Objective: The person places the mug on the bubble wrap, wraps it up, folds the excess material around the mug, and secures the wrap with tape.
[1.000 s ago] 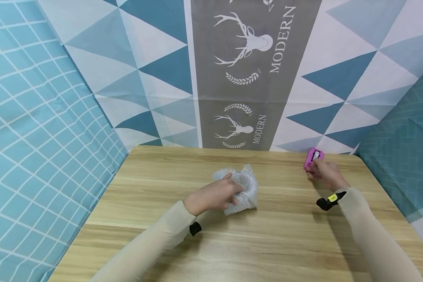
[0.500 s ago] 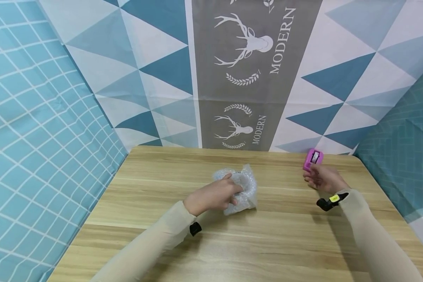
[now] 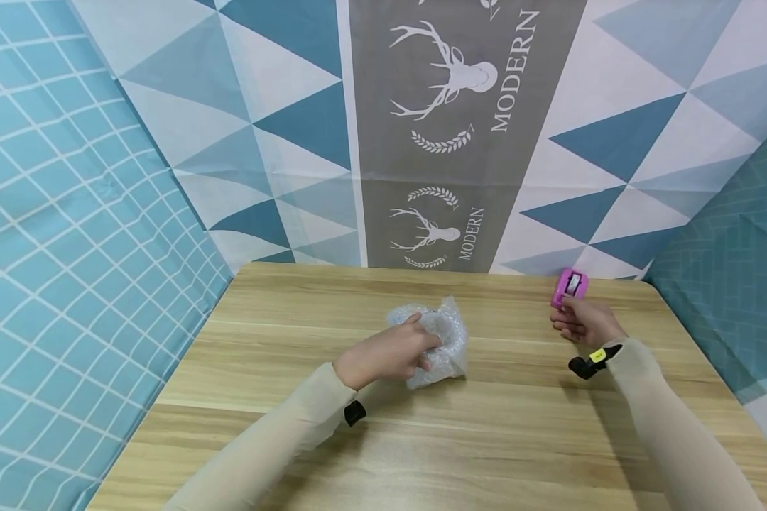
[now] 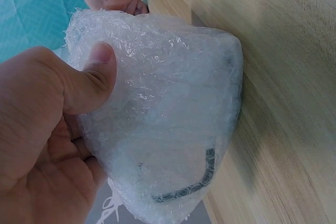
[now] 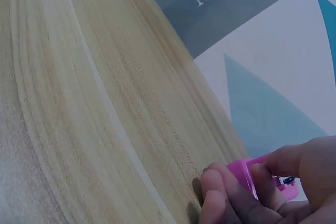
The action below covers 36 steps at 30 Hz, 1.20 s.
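Observation:
Near the table's middle, my left hand (image 3: 393,353) grips a bubble-wrapped bundle (image 3: 446,346). In the left wrist view the thumb presses on the near face of the bubble wrap (image 4: 157,93), with the other fingers behind it. A dark curved line shows through the wrap; what lies inside cannot be made out. At the back right, my right hand (image 3: 589,323) pinches the lower end of a small pink plastic case (image 3: 564,285), which has a dark-edged opening with something white in it. In the right wrist view, fingers hide much of the pink case (image 5: 242,176).
Both things are on or just above a wood-grain table (image 3: 486,447). A patterned cloth wall (image 3: 422,142) rises at its back edge, close behind the pink case. Blue cloth screens stand at the left (image 3: 70,248) and right (image 3: 735,270).
My right hand has shifted slightly down the pink case, so more of its opening shows. The left hand and the bubble-wrapped bundle have stayed in place.

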Tool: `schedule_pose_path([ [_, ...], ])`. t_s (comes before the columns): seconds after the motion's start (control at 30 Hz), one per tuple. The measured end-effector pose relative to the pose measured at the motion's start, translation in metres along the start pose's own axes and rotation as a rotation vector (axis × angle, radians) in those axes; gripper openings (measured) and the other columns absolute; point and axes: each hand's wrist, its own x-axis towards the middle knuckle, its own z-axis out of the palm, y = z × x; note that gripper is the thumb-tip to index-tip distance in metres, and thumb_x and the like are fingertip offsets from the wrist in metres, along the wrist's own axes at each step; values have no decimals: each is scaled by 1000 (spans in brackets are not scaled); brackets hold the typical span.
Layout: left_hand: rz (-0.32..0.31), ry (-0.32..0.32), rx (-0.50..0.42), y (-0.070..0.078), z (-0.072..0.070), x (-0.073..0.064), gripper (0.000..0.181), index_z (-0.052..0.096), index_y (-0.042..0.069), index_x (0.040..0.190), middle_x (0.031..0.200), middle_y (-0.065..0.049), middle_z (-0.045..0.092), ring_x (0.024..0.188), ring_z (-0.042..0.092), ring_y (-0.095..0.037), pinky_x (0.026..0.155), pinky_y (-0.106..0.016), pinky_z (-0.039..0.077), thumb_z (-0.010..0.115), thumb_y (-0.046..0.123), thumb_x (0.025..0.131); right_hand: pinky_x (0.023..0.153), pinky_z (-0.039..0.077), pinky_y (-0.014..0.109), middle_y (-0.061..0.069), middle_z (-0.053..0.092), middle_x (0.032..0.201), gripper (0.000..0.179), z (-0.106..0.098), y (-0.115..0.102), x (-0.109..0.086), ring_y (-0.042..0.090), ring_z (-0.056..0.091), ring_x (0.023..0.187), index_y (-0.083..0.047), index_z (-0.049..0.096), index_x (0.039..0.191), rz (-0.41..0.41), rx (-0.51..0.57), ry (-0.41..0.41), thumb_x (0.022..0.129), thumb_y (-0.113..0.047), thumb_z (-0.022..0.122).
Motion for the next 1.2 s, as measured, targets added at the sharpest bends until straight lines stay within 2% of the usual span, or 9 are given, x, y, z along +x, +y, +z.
schedule_pose_path([
  [0.3, 16, 8, 19, 0, -1, 1, 14, 66, 11, 95, 79, 6, 60, 77, 61, -3, 125, -53, 31, 78, 16, 91, 73, 64, 28, -4, 75, 76, 30, 2, -3, -1, 11, 75, 71, -10, 68, 103, -30, -25, 71, 109, -32, 49],
  [0.6, 22, 12, 17, 0, -2, 2, 14, 64, 11, 93, 80, 6, 58, 78, 59, -5, 124, -55, 31, 78, 14, 91, 72, 64, 28, -3, 73, 73, 33, 6, -4, -1, 12, 76, 69, -2, 61, 115, -66, -61, 120, 109, -31, 47],
  [0.7, 22, 13, 18, 0, -2, 1, 14, 65, 11, 93, 81, 6, 60, 79, 61, -5, 124, -55, 31, 79, 14, 90, 72, 64, 27, -2, 72, 73, 30, 6, -2, -1, 11, 75, 69, 1, 60, 116, -73, -76, 126, 109, -25, 48],
  [0.83, 22, 13, 26, 1, -2, 1, 15, 67, 11, 96, 83, 5, 63, 81, 64, -5, 124, -54, 32, 79, 16, 90, 74, 64, 26, -1, 72, 74, 27, 7, 2, -2, 10, 75, 70, 4, 58, 118, -81, -96, 126, 108, -18, 46],
  [0.93, 18, 9, 31, 1, -2, 1, 16, 68, 10, 99, 84, 5, 65, 83, 65, -6, 124, -54, 31, 80, 16, 89, 74, 64, 27, -1, 71, 76, 31, 8, 4, -4, 11, 75, 71, 6, 57, 121, -87, -127, 121, 108, -22, 48],
  [1.07, 5, 6, 26, 2, -2, 0, 17, 69, 10, 100, 82, 6, 64, 81, 63, -7, 125, -53, 30, 80, 16, 89, 74, 64, 28, -1, 71, 78, 36, 14, 5, -6, 11, 72, 72, 6, 55, 119, -100, -220, 88, 106, -27, 52],
  [1.2, -2, 1, 17, 3, -2, -1, 16, 68, 10, 100, 81, 6, 63, 80, 62, -6, 125, -53, 30, 80, 15, 89, 69, 63, 28, -1, 72, 78, 30, 22, 5, -7, 10, 69, 71, 6, 56, 112, -133, -342, 24, 103, -22, 50],
])
